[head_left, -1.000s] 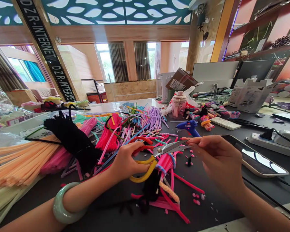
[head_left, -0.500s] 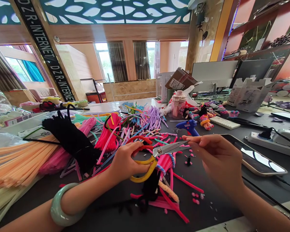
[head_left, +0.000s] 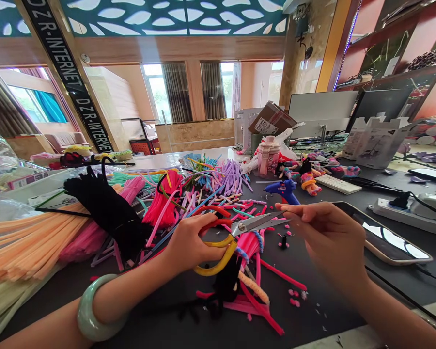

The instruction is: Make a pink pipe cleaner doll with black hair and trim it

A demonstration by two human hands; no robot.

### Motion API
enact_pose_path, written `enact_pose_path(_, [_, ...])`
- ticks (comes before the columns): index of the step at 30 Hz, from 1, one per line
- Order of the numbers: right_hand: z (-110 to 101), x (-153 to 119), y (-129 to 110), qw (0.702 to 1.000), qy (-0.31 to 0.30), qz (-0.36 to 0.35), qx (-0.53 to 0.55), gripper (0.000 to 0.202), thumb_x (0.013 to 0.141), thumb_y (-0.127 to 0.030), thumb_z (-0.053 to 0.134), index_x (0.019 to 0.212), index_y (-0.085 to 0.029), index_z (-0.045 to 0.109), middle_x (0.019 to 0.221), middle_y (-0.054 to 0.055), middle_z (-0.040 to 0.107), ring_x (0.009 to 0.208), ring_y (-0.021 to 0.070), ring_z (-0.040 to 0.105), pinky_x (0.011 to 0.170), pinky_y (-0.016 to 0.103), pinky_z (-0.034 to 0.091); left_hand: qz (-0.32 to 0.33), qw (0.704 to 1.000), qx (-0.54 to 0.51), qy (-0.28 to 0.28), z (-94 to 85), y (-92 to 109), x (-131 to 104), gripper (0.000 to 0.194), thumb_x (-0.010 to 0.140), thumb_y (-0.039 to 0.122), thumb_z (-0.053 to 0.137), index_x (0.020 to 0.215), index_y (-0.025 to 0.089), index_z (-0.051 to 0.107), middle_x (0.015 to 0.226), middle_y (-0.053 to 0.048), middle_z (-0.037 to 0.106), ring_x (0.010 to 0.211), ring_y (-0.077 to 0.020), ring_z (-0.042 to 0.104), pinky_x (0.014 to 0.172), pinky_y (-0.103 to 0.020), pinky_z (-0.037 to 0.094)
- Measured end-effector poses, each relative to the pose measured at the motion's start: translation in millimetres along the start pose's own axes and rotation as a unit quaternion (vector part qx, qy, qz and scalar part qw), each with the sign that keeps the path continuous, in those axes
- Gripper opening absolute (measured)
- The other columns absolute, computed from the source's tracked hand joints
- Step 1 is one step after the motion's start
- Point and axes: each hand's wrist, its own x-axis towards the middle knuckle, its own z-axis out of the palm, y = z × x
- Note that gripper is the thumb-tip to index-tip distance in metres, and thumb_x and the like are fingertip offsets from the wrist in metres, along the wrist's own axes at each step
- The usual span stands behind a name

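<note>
My left hand (head_left: 189, 245) is closed around the handles of a pair of scissors (head_left: 252, 224), one loop red and the other yellow. Their blades point right and are slightly parted. At the blade tips, my right hand (head_left: 329, 237) pinches its thumb and fingers together; what they hold is too small to make out. Below the scissors lies a pink bundle (head_left: 250, 245) with a blue fuzzy band, beside a black fuzzy piece (head_left: 227, 281) and a peach twisted stem (head_left: 254, 287). A tiny black piece with pink ends (head_left: 284, 242) rests near my right hand.
Black (head_left: 112, 208) and peach pipe cleaner bundles (head_left: 39, 242) lie at left, loose coloured stems (head_left: 228, 177) behind. A blue glue gun (head_left: 283, 190), pink bottle (head_left: 268, 157), small dolls (head_left: 310, 180), phone (head_left: 381, 235) and power strip (head_left: 414, 215) stand or lie toward the right.
The scissors have shifted very slightly right and their blades look a little wider apart. My right hand stays nearly still at the tips.
</note>
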Motion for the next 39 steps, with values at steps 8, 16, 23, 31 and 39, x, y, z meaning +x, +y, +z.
enact_pose_path(8, [-2.2,-2.2,0.7,1.0,0.0,0.022,0.005,0.026,0.066,-0.039,0.086,0.063,-0.029,0.062,0.073,-0.001,0.076,0.078,0.026,0.076,0.066,0.036,0.062,-0.017,0.999,-0.026,-0.035,-0.4,4.6,0.7,0.027,0.063,0.034,0.076,0.081,0.015,0.067,0.059,0.009,0.037,0.055,-0.0081,0.028,0.05,-0.021,0.026])
enact_pose_path(16, [-1.1,-0.5,3.3,1.0,-0.001,0.004,0.021,0.024,0.068,-0.033,0.085,0.063,-0.028,0.062,0.072,-0.002,0.076,0.077,0.0228,0.076,0.061,0.029,0.061,-0.022,0.999,-0.032,-0.023,2.3,3.1,-0.4,0.028,0.062,0.033,0.076,0.081,0.015,0.066,0.06,0.009,0.035,0.056,-0.0085,0.028,0.05,-0.021,0.024])
enact_pose_path(23, [0.7,0.3,1.6,0.999,0.009,-0.03,0.021,0.024,0.067,-0.031,0.085,0.061,-0.026,0.062,0.069,-0.002,0.076,0.073,0.0208,0.076,0.058,0.024,0.06,-0.026,0.999,-0.034,-0.012,2.6,2.7,-0.6,0.029,0.06,0.031,0.076,0.082,0.016,0.066,0.06,0.009,0.036,0.057,-0.0087,0.029,0.051,-0.021,0.025])
enact_pose_path(31, [1.2,0.7,1.8,0.999,0.0,-0.041,0.021,0.021,0.069,-0.027,0.082,0.063,-0.027,0.062,0.071,-0.004,0.076,0.075,0.0182,0.076,0.07,0.023,0.062,-0.034,0.999,-0.032,-0.021,3.1,-0.1,-1.2,0.038,0.061,0.03,0.077,0.096,0.016,0.07,0.06,0.01,0.037,0.055,-0.0086,0.03,0.051,-0.021,0.026])
enact_pose_path(39, [0.7,0.4,2.9,1.0,0.009,-0.028,0.01,0.022,0.07,-0.032,0.083,0.063,-0.029,0.063,0.073,-0.003,0.077,0.077,0.0219,0.076,0.072,0.03,0.063,-0.017,1.0,-0.011,-0.01,1.7,4.0,-2.3,0.031,0.062,0.03,0.077,0.089,0.017,0.07,0.06,0.01,0.038,0.056,-0.0084,0.029,0.051,-0.021,0.027])
